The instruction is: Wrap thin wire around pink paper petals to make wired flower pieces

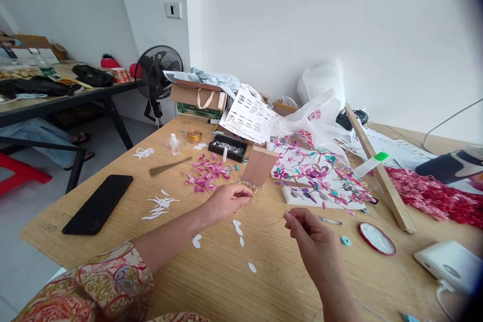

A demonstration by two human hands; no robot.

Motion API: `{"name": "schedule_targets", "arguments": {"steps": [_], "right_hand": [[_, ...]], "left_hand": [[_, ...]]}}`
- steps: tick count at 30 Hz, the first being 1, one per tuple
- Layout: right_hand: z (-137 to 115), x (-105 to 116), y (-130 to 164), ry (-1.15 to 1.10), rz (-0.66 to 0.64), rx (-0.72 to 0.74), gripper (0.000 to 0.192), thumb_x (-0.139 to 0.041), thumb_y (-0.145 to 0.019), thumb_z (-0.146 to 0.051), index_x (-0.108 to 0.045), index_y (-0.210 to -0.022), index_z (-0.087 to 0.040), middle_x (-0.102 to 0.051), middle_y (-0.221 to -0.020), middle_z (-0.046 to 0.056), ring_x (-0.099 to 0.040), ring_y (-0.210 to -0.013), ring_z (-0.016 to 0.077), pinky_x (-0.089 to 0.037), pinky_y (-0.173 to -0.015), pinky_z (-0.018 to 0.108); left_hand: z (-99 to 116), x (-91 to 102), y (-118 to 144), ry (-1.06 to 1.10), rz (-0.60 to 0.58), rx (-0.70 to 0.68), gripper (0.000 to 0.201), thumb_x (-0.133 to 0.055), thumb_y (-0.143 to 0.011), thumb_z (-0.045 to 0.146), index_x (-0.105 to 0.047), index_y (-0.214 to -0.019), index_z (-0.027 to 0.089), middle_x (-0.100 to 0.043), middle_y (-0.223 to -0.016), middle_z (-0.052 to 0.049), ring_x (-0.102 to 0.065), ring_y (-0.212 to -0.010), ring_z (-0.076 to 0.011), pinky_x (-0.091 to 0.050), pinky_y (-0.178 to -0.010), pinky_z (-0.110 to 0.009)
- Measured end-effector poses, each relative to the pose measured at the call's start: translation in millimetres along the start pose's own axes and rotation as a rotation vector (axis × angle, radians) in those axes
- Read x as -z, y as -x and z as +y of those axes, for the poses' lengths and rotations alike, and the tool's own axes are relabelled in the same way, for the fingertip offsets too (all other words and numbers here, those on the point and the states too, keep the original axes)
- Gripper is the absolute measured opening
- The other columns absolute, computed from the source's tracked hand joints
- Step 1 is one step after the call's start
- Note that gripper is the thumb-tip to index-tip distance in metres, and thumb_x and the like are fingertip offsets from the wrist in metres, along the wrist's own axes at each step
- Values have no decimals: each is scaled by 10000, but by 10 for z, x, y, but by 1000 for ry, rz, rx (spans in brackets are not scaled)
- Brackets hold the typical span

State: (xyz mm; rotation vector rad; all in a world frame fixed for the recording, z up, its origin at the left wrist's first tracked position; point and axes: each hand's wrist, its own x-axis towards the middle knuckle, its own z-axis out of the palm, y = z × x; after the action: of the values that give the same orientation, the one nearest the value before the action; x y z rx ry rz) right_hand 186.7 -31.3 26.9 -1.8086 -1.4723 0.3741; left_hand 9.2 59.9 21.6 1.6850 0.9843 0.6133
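thin dark wire (pixel 277 222) with a small teal piece (pixel 287 212) at its end, just above the table, pinched between thumb and index of the right hand (pixel 315 239); other fingers curled. left hand (pixel 226 204): fingertips drawn nearly together by small pale-gold beads (pixel 253 189); can't tell if it grips anything. step looks like fine wire handling, left hand at the beads; next move likely calls for a light, steady pinch. beyond: smooth pinkish-brown rectangular board (pixel 259 167), upright; loose glossy magenta petals (pixel 206 172); white foam block (pixel 298 197) under spindly purple-and-teal flower sprays (pixel 315 178). nearer: flat white leaf-shaped cutouts (pixel 252 267) on grained tan wooden table (pixel 188 282).
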Motion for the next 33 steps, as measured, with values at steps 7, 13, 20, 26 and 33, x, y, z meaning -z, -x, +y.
{"name": "schedule_targets", "arguments": {"steps": [7,13,20,26,33], "right_hand": [[-13,-50,3,11,-24,23,231,-449,-783,-382,-554,-692,-198,-571,-535,-5,-503,-462,123,-380,-426,217],[-27,-62,23,27,-18,32,232,-442,-785,-379,-550,-683,-200,-560,-534,-11,-491,-455,115,-371,-424,210],[-8,-126,18,3,2,49,233,-455,-785,-389,-544,-676,-204,-545,-516,-21,-480,-448,114,-355,-426,210],[12,-175,19,-192,-31,-29,205,-493,-759,-372,-536,-663,-196,-513,-524,-25,-463,-465,113,-368,-440,212],[-20,-233,12,-402,-31,-100,198,-544,-721,-369,-536,-652,-184,-514,-513,-18,-445,-448,109,-354,-409,209]], "left_hand": [[224,-306,31,98,-123,-89,222,-489,-734,199,-613,-910,146,-618,-841,-35,-532,-617,-87,-401,-496,-169],[153,-368,-30,-19,-187,-141,158,-538,-717,191,-645,-826,150,-597,-688,3,-498,-600,-75,-384,-549,-173],[65,-428,-29,217,-262,-29,195,-526,-712,210,-602,-881,150,-574,-690,-1,-517,-598,-87,-400,-481,-169],[6,-471,13,222,-102,-109,141,-506,-718,182,-627,-777,141,-535,-659,15,-475,-496,-42,-399,-494,-162],[-27,-449,47,267,-7,-137,126,-541,-714,204,-641,-738,131,-504,-620,15,-477,-485,-51,-386,-463,-162]]}}
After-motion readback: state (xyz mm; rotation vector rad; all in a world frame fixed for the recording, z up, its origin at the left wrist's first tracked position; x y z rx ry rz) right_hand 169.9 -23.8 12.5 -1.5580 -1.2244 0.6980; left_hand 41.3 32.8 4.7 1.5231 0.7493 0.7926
